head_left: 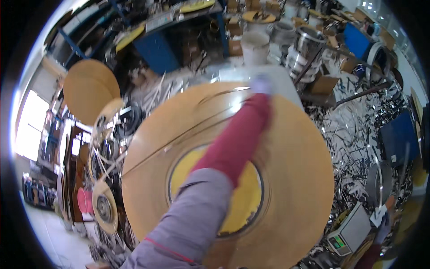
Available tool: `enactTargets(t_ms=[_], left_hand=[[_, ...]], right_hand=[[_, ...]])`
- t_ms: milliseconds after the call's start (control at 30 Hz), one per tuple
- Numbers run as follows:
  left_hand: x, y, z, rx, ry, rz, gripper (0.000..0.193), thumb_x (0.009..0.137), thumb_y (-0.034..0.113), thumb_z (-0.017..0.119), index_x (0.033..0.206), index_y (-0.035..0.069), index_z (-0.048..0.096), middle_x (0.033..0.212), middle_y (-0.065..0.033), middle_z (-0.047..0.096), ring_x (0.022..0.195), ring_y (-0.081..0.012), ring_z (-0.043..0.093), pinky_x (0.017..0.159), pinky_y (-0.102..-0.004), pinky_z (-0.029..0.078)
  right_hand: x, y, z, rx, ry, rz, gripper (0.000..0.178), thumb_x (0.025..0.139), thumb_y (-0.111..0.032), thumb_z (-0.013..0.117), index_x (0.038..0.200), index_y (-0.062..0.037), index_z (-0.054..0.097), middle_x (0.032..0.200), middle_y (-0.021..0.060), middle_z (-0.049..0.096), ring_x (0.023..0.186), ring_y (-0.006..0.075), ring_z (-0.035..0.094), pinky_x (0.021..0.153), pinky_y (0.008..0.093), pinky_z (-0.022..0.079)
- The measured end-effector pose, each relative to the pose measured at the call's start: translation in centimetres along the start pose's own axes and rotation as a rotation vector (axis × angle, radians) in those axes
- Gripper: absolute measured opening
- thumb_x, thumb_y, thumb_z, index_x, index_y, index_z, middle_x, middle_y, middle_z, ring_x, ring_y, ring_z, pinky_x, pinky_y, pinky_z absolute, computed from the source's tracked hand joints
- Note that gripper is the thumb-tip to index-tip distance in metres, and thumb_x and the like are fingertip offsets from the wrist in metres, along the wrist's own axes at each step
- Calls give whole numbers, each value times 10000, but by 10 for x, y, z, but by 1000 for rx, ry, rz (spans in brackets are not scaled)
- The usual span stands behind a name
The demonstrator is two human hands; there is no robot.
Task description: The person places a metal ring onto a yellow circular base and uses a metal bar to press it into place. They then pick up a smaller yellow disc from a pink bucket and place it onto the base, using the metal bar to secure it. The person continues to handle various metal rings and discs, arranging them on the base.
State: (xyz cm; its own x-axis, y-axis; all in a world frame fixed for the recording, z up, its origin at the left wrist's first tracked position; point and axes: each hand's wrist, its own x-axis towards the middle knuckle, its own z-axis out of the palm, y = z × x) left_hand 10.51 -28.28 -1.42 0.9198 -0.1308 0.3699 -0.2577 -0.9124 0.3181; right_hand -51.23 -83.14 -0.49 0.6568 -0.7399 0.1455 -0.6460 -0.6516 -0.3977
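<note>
My left arm, in a grey cover over a maroon sleeve, reaches across a large round tan disc (295, 179) with a yellow centre (244, 208). At the disc's far edge my left hand (261, 84) wears a pale lavender glove; motion smears its fingers. Thin strips (192, 127) lie over the disc to the left of that arm. Low at the right rim, my right hand (384, 226) is closed, also gloved, with a bare fingertip showing. Something white (378, 215) is at its fingers, and a thin bright strip runs down toward it; what it grips is unclear.
A digital scale (351, 231) stands beside my right hand. Loose metal strips (354, 121) litter the floor at the right. Ahead are a white bucket (255, 47), stacked metal rings (309, 42) and a blue bench (156, 49). Left are more round boards (89, 89) and a pink bucket (84, 200).
</note>
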Motion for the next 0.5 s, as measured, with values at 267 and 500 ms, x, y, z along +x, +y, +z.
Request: enactTargets(t_ms=[267,500], left_hand=[[-323,285,-7,-402,-538,1202,209,835,244,553,971,99,618,916,-78,549,839,-260,474,772,-413,378],[-339,13,-192,-526,-250,648,447,834,153,512,1253,0,487,1349,-210,421,1303,-376,343,1102,-504,262]], right_hand=[[-97,-197,-86,316,-19,28,465,852,-24,511,1314,-75,511,1274,148,545,1074,278,581,854,386,501],[-58,-359,-58,463,-47,-536,434,839,-124,610,1255,-23,536,1237,93,552,1012,148,533,841,272,441]])
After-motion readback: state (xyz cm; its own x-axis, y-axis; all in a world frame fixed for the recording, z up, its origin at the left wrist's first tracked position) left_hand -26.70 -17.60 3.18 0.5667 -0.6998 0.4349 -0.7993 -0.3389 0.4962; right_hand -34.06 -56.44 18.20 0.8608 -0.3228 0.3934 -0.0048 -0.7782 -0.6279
